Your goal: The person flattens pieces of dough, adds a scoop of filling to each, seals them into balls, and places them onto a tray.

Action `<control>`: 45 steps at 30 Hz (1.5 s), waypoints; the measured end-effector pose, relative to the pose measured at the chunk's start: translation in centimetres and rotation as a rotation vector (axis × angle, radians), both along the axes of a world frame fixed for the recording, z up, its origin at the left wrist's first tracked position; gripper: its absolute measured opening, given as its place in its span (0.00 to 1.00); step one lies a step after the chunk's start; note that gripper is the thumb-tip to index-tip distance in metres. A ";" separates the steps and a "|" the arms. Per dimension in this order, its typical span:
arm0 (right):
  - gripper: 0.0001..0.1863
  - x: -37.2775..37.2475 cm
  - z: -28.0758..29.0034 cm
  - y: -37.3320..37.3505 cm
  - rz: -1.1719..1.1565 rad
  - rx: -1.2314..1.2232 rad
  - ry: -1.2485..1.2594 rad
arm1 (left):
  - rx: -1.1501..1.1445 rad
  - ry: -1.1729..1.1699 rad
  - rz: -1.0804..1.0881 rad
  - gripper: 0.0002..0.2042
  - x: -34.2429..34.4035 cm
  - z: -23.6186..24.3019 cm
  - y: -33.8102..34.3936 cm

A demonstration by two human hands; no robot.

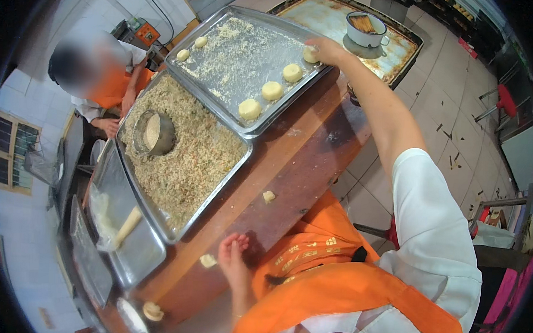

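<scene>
At the far right corner of the upper metal tray (pixel 221 113), my right hand (pixel 325 50) has its fingers closed round a pale dough round (pixel 311 55). The round is at the end of a row of similar dough rounds (pixel 272 91) along the tray's near edge. Over the wooden table's front edge, my left hand (pixel 234 254) has its fingers loosely bent and apart, and nothing shows in them. A small dough piece (pixel 208 260) lies on the table just left of it. Another small dough lump (pixel 268 196) sits farther up the table.
A tray of crumbly filling (pixel 188 156) holds a metal bowl (pixel 154 133). Left of it, a metal tray (pixel 144 253) carries a rolling pin (pixel 128 227) and a plastic bag (pixel 100 218). A co-worker (pixel 102 73) stands across. A white pot (pixel 366 30) stands on a stained tray (pixel 322 15).
</scene>
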State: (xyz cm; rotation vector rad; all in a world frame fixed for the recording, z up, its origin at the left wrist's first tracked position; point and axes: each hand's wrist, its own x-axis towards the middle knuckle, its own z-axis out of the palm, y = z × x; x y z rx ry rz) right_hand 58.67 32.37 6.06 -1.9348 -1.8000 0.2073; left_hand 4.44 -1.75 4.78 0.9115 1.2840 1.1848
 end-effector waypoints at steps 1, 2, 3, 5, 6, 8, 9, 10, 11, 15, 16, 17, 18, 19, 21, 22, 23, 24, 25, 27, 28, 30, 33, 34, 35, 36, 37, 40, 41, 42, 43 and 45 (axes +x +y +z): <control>0.26 -3.2 0.9 -0.5 0.026 -0.119 -0.099 | -0.016 0.002 0.036 0.08 -0.3 -0.5 -1.1; 0.29 -4.6 1.5 -0.9 -0.009 -0.137 -0.106 | -0.020 -0.001 0.036 0.08 -0.4 -0.7 -1.5; 0.31 -5.8 2.0 -1.0 -0.040 -0.156 -0.114 | -0.020 0.004 0.052 0.08 -0.4 -0.6 -1.8; 0.30 -5.2 2.0 -1.1 -0.140 -0.129 -0.115 | -0.011 0.000 0.047 0.09 0.1 0.0 -1.4; 0.28 -4.5 1.6 -0.7 -0.181 -0.135 -0.148 | -0.002 -0.011 0.031 0.09 0.2 0.0 -1.1; 0.28 -5.6 1.5 -0.9 -0.214 -0.151 -0.103 | 0.000 -0.018 0.049 0.09 -0.3 0.0 -1.6; 0.27 -5.4 2.2 -0.7 -0.178 -0.137 -0.081 | 0.011 -0.020 0.057 0.09 -0.2 0.1 -1.6; 0.27 -5.0 2.2 -0.9 -0.145 -0.134 -0.057 | 0.016 -0.023 0.067 0.09 -0.3 0.0 -1.7; 0.27 -4.7 2.1 -1.0 -0.112 -0.131 -0.033 | 0.022 -0.025 0.075 0.09 -0.4 -0.2 -1.8; 0.25 -2.8 1.4 -0.5 -0.027 -0.172 -0.021 | 0.022 -0.042 0.038 0.09 -1.0 -1.1 -1.2; 0.24 -3.3 1.5 -0.6 0.000 -0.153 0.028 | 0.030 -0.039 0.053 0.08 -1.0 -0.9 -1.4; 0.22 -3.7 1.5 -0.6 0.027 -0.134 0.077 | 0.039 -0.036 0.067 0.08 -0.9 -0.5 -1.4; 0.20 -4.1 1.7 -0.6 -0.016 0.007 0.191 | 0.048 -0.032 0.082 0.08 -0.8 -0.1 -1.2; 0.18 -4.5 1.6 -0.7 -0.050 0.142 0.298 | 0.105 0.012 0.094 0.08 -0.8 0.0 -1.3; 0.12 -7.0 1.0 -1.6 -0.119 0.356 0.467 | 0.171 0.103 0.155 0.07 -1.8 -0.2 -1.9; 0.10 -10.2 1.9 -3.7 -0.101 0.410 0.515 | 0.190 0.174 0.185 0.07 -3.0 -1.1 -2.3; 0.09 -9.9 1.0 -5.7 0.055 0.453 0.605 | 0.202 0.302 0.192 0.07 -3.7 -0.3 -2.0; 0.09 -12.4 1.4 -9.1 0.138 0.372 0.687 | 0.220 0.304 0.279 0.08 -4.6 -1.1 -2.4; 0.09 -15.0 1.8 -13.3 0.235 0.299 0.726 | 0.243 0.366 0.404 0.08 -4.9 -0.7 -2.4; 0.08 -19.8 1.7 -20.7 0.250 0.146 0.511 | 0.309 0.755 0.424 0.09 -7.3 0.3 -2.5; 0.09 -22.1 0.8 -22.8 0.321 0.120 0.433 | 0.337 0.878 0.427 0.10 -8.7 0.0 -3.0; 0.20 -26.0 0.4 -26.2 0.488 0.094 0.218 | 0.365 1.071 0.440 0.12 -10.6 -0.8 -4.2; 0.30 -29.5 0.2 -28.6 0.600 0.092 -0.060 | 0.391 1.136 0.296 0.17 -11.6 -1.9 -4.9; 0.30 -29.6 -0.1 -28.5 0.609 0.088 -0.070 | 0.410 1.115 0.235 0.19 -11.3 -2.0 -4.4; 0.31 -29.8 -0.4 -28.5 0.616 0.083 -0.080 | 0.416 1.076 0.156 0.23 -11.1 -1.8 -4.0; 0.30 -30.2 -0.6 -28.4 0.611 0.072 -0.034 | 0.431 1.077 0.097 0.23 -11.5 -1.6 -3.6; 0.30 -30.3 -0.6 -28.0 0.605 0.057 0.002 | 0.446 1.066 0.039 0.24 -11.8 -1.6 -3.3; 0.24 -30.4 -0.2 -27.2 0.596 0.056 0.080 | 0.376 1.016 -0.027 0.17 -11.9 -0.3 -2.1; 0.22 -30.6 0.0 -27.0 0.600 0.033 0.092 | 0.322 0.959 0.006 0.14 -11.9 -0.3 -2.0; 0.21 -30.6 0.2 -26.7 0.605 0.009 0.105 | 0.266 0.902 0.038 0.12 -11.8 -0.4 -1.8; 0.19 -30.8 -0.1 -26.4 0.630 0.068 0.041 | 0.305 0.695 0.135 0.09 -11.1 -1.2 -1.7; 0.18 -30.4 -1.0 -25.7 0.645 -0.003 -0.007 | 0.291 0.680 0.165 0.09 -8.8 -0.7 -1.4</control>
